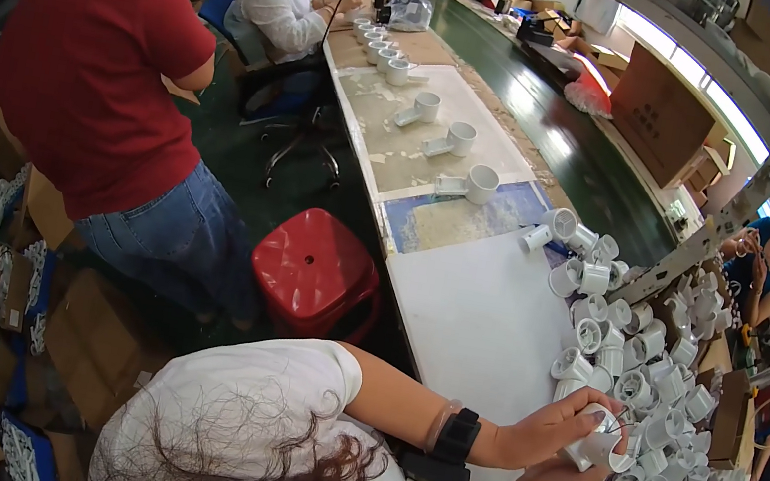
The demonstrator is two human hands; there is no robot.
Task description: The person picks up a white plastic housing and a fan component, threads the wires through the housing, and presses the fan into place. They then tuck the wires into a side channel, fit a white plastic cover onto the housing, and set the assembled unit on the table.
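A white, cup-shaped plastic part (pixel 614 452) is held up over the edge of a heap of similar parts. My left hand (pixel 558 431) grips it from above, with the thumb and fingers pressed round its rim. Lower down, my right hand (pixel 559 478) closes on the underside of the same part, its fingers partly hidden. Black bands circle both of my wrists. The heap of loose white cup-shaped parts (pixel 634 389) lies just beyond and to the right of my hands.
A white board (pixel 481 301) covers the near tabletop. Farther along stand white cups with side arms (pixel 481 185) in a row. A red stool (pixel 309 259) is beside the table. A person in red (pixel 109 76) stands at left; another in white (pixel 276 7) sits farther off.
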